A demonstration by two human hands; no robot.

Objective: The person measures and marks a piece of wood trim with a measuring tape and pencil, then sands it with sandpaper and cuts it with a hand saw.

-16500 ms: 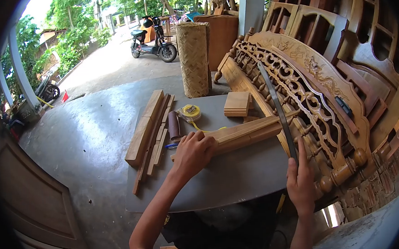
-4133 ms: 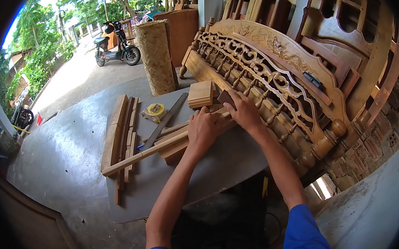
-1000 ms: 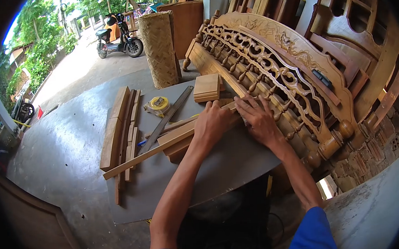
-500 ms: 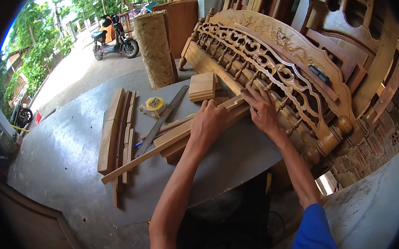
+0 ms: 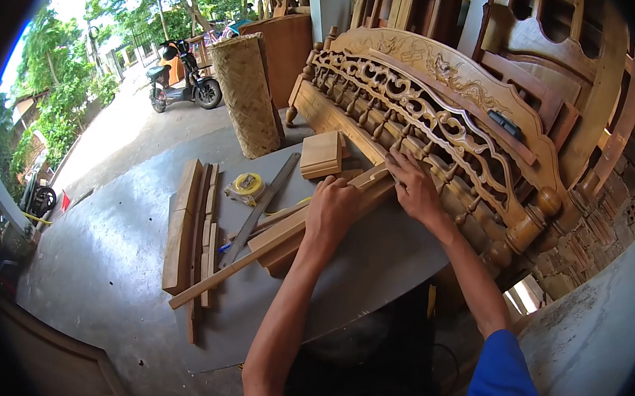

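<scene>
A long thin wooden strip [image 5: 227, 271] lies slantwise over thicker wooden blocks [image 5: 277, 257]. My left hand [image 5: 331, 210] is closed around the strip, knuckles up, partway toward its far right end. At that end my right hand [image 5: 414, 191] has its fingers bent over the wood, with the thumb against the near side; the fingertips are partly hidden. Just beyond my left hand sits a short stack of square wooden blocks [image 5: 322, 156]. A steel ruler [image 5: 270, 201] and a yellow tape measure [image 5: 246, 188] lie on the grey tabletop [image 5: 368, 290].
Several wooden pieces [image 5: 187, 233] lie along the tabletop's left side. A carved wooden headboard [image 5: 425, 58] and turned spindles lean at the right, close to my right hand. Behind the table stands a rolled woven mat [image 5: 246, 100]; a scooter [image 5: 184, 78] is parked farther back.
The scene sits slightly lower in view as my head has tilted up a little. Both hands stay at the same places on the wooden strip, with barely any shift.
</scene>
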